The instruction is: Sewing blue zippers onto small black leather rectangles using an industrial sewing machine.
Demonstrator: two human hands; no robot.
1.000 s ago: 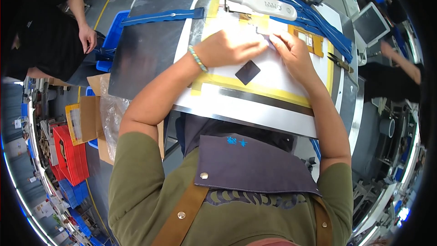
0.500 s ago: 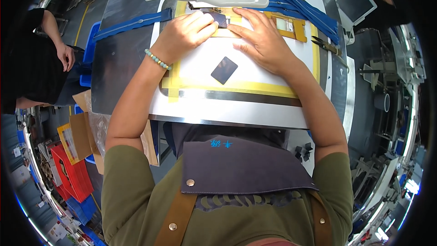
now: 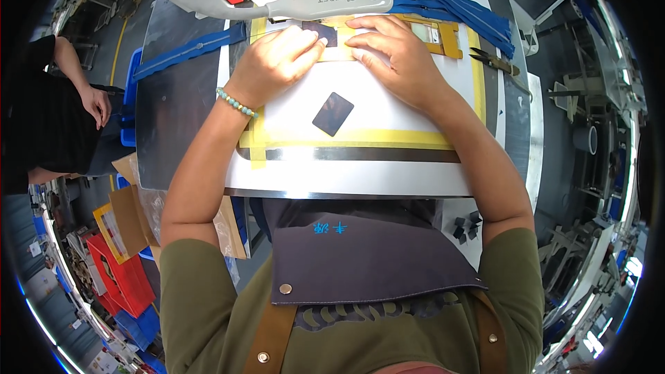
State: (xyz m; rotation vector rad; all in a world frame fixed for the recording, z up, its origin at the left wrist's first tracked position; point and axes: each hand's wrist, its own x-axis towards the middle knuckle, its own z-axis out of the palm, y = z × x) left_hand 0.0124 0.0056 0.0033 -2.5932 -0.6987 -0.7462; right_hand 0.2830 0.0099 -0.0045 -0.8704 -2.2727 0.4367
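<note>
My left hand (image 3: 276, 64), with a beaded bracelet at the wrist, has its fingers closed at the edge of a small dark patch (image 3: 327, 34). That patch lies on a yellowish template plate (image 3: 338, 53) under the lamp, partly covered by my fingers. To its right, my right hand (image 3: 396, 59) rests with fingers stretched out on the plate, thumb pointing toward the patch. A second dark, rounded rectangular patch (image 3: 333, 114) lies loose and tilted on the white work surface (image 3: 402, 112), nearer to me than both hands.
A grey lamp head (image 3: 329, 1) hangs just beyond my hands. Blue zippers (image 3: 450, 10) are piled at the far right, and another blue zipper (image 3: 190, 50) lies at left. Thread snips (image 3: 494, 62) lie right of the yellow tape border. A person (image 3: 62, 104) stands at left.
The view has shifted slightly. My right hand's fingers have drawn closer together and back a little toward me on the plate. My left fingers stay at the patch.
</note>
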